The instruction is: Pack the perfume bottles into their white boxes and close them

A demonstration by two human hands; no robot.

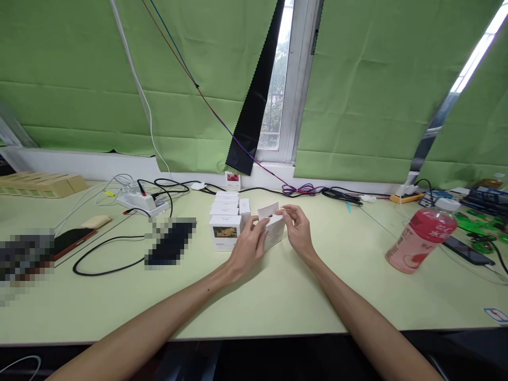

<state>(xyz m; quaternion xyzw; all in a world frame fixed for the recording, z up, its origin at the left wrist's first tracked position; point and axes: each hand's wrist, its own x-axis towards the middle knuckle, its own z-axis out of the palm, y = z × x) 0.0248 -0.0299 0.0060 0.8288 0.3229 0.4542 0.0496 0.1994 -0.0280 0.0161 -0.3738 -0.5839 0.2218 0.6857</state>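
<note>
A small white carton (pixel 275 231) with its top flap raised is held just above the pale green table (pixel 278 296). My left hand (pixel 248 246) wraps round the carton's left side, fingers closed on it. My right hand (pixel 298 228) is at the carton's right side, and its fingertips pinch the open flap. Right beside my left hand stands a row of similar white cartons (pixel 226 219), the nearest one showing a dark picture with a yellow pattern.
A pink drink bottle (pixel 422 236) leans at the right, with a phone (pixel 468 250) and green parts behind it. At the left lie a power strip (pixel 141 201), black cables, a blurred-out dark device (pixel 170 242) and tan boxes (pixel 42 184).
</note>
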